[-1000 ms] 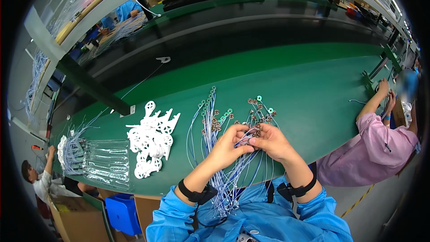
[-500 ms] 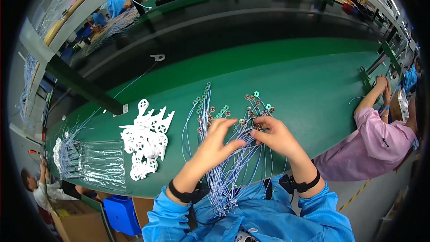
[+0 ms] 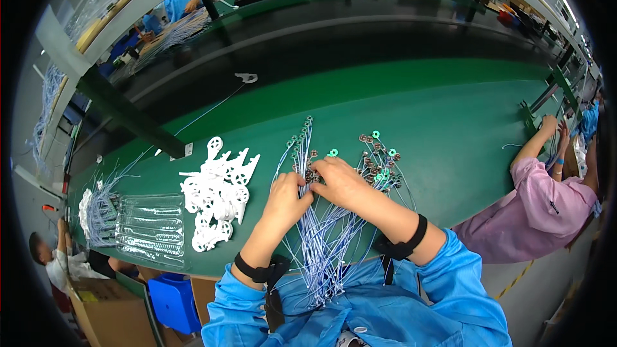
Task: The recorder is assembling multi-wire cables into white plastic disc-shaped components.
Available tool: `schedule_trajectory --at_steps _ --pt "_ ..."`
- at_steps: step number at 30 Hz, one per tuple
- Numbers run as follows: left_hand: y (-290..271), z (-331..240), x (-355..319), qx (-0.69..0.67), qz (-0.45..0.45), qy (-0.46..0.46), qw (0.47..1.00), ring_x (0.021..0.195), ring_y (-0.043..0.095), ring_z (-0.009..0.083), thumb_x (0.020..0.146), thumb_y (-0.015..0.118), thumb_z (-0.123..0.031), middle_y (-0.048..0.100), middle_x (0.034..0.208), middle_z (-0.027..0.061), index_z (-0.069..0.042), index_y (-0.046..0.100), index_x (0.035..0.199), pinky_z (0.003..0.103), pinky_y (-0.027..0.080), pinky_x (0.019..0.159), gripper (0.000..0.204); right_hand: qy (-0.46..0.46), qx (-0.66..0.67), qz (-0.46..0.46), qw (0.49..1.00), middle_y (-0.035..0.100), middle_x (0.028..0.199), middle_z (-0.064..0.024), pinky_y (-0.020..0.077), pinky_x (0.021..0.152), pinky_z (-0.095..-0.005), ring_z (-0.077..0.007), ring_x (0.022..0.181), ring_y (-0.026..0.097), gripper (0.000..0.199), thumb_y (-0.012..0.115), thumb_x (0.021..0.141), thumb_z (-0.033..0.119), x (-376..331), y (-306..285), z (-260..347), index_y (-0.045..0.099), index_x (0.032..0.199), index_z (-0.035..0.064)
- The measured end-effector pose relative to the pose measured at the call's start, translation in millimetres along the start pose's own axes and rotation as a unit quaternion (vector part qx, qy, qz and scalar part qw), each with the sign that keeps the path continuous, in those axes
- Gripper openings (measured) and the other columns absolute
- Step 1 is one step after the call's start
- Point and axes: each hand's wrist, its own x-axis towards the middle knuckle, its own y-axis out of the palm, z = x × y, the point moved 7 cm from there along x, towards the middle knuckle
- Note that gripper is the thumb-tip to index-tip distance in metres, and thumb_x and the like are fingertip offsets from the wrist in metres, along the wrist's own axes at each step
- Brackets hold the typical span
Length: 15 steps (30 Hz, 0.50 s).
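A loose bundle of thin blue-and-white cables (image 3: 321, 244) runs from the green table's front edge toward its middle and hangs over my lap. Small round brown and green end pieces (image 3: 369, 170) tip the strands, which fan into a left and a right group. My left hand (image 3: 285, 200) closes with curled fingers on the left group. Right beside it, my right hand (image 3: 337, 181) pinches at the same strands close below their end pieces, its fingertips partly hidden. The right group lies free beyond my right wrist.
White plastic parts (image 3: 218, 196) are piled left of my hands. Beside them lie a clear ridged plastic tray (image 3: 151, 228) and another cable tangle (image 3: 103, 218). A dark post (image 3: 132, 112) rises at the left. A co-worker in pink (image 3: 530, 209) works at the right.
My right hand has moved left from the right group of cables to the left group, next to my left hand. My left hand, spread before, has closed on the strands.
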Motion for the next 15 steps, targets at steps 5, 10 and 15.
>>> schedule_trajectory --at_steps 5,10,15 --pt "2.0 5.9 -3.2 -0.063 0.022 -0.032 0.997 0.083 0.055 0.0235 0.073 0.07 -0.015 0.055 0.091 0.0122 0.0 0.056 0.096 0.034 0.047 0.076 0.031 0.034 0.035 0.037 0.998 0.059 0.095 -0.0214 0.0468 0.082 -0.0454 -0.0397 0.091 0.058 0.022 0.06 0.081 0.01 1.1 6.8 -13.7 0.056 0.1 -0.0012" --pt "-7.7 -12.3 -8.7 -0.101 -0.034 0.043 0.993 0.085 0.055 0.0254 0.073 0.071 -0.018 0.055 0.092 0.0117 -0.002 0.057 0.111 0.036 0.046 0.078 0.043 0.005 0.123 -0.035 0.992 0.056 0.097 -0.0183 0.0502 0.075 -0.0391 -0.0328 0.087 0.061 0.026 0.061 0.083 0.007 -31.4 -22.3 -0.8 0.053 0.107 -0.0011" --pt "11.7 -29.2 -8.0 -0.28 0.095 0.0 0.955 0.078 0.058 0.0145 0.082 0.068 -0.016 0.06 0.092 0.008 0.0 0.058 0.113 0.028 0.049 0.072 0.037 -0.012 0.189 -0.071 0.979 0.053 0.097 -0.0129 0.0523 0.072 -0.0313 -0.0224 0.08 0.062 0.037 0.063 0.082 0.001 -51.9 -35.5 0.1 0.05 0.117 0.0005"
